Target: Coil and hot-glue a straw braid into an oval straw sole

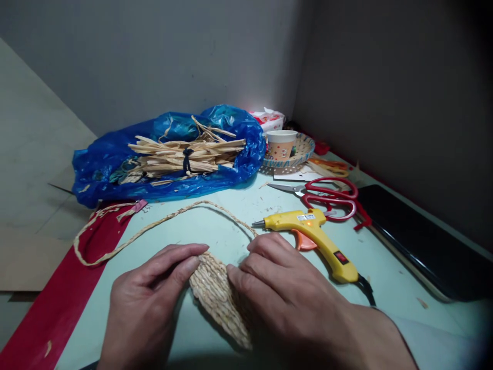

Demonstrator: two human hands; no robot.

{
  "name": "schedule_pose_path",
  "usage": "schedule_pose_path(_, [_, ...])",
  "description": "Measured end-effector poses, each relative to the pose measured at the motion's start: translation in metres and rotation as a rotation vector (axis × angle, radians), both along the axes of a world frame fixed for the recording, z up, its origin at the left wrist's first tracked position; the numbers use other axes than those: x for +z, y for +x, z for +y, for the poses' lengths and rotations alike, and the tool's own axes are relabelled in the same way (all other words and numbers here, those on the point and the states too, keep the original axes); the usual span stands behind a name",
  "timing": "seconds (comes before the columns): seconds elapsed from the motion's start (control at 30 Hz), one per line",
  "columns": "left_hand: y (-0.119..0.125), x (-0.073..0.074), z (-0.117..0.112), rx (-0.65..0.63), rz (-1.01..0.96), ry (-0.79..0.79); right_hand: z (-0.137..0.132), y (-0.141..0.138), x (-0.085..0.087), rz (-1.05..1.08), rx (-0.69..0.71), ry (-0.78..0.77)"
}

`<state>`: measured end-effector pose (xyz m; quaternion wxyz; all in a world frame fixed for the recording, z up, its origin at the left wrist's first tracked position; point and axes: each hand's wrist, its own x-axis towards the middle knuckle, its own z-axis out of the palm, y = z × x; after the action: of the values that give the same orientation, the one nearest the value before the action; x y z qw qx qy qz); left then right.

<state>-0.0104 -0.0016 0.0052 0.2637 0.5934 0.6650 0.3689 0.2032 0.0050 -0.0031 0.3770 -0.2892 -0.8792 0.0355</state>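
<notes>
A piece woven from coiled, braided straw (219, 295) is held between my two hands, low in the middle of the view. My left hand (154, 288) pinches its upper left edge between thumb and fingers. On the other side, my right hand (275, 282) grips the right edge, fingers bent and thumb against the face. From near my right fingertips a long straw braid (169, 218) loops over the table to the left, its far end by a pink clip (139, 205). The piece's right side is partly hidden by my right hand.
A yellow glue gun (300, 221) lies right of my hands, with red-handled scissors (327, 195) behind it. Farther right is a black phone-like slab (427, 241). At the back, a blue plastic bag (103, 164) holds tied straw (208, 154), beside a paper cup (283, 146) in a basket (306, 154).
</notes>
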Motion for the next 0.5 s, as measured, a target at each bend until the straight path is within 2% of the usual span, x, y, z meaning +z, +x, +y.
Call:
schedule_pose_path(0.1, [0.001, -0.002, 0.000, 0.008, -0.011, 0.027, -0.001, -0.003, -0.002, -0.013, 0.018, -0.038])
schedule_pose_path(0.3, [0.008, -0.002, -0.001, 0.049, -0.125, 0.054, -0.007, -0.004, 0.004, -0.111, -0.006, -0.153])
schedule_pose_path(0.5, [0.007, 0.002, 0.002, 0.023, -0.218, 0.084, -0.011, -0.002, 0.001, -0.125, -0.082, -0.196])
